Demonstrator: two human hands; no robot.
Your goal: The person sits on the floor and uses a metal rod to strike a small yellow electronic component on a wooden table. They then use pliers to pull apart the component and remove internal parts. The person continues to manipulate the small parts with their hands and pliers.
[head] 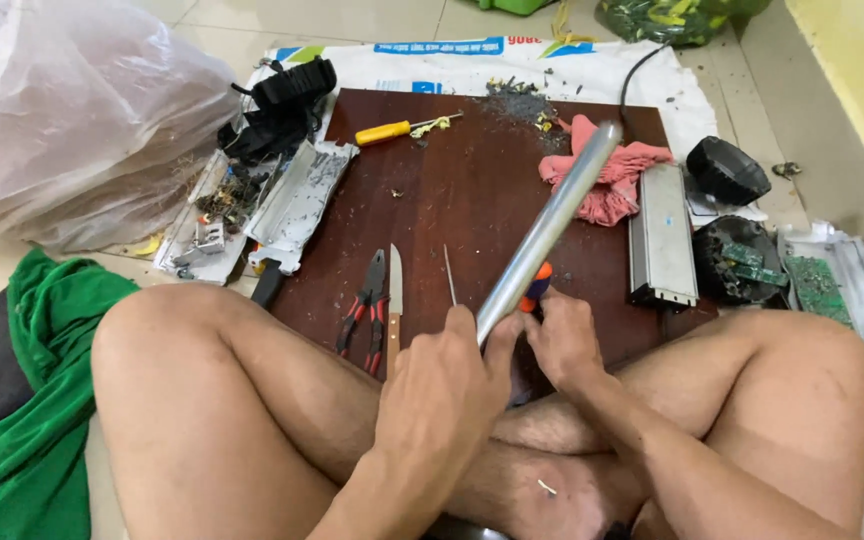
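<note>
Over the brown board (452,200), the left hand (442,400) wraps tight around a shiny metal tube's (549,228) low end (stiff, maybe slippery). The right hand (562,340) seems to pinch an orange-handled tool (538,285).

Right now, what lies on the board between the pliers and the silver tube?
In the head view, a knife and a thin metal rod lie between the pliers and the silver tube, on the dark wooden board.

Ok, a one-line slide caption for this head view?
Seated cross-legged, left hand grips a metal tube while right hand works an orange-handled tool at its end over a wooden board.
</note>
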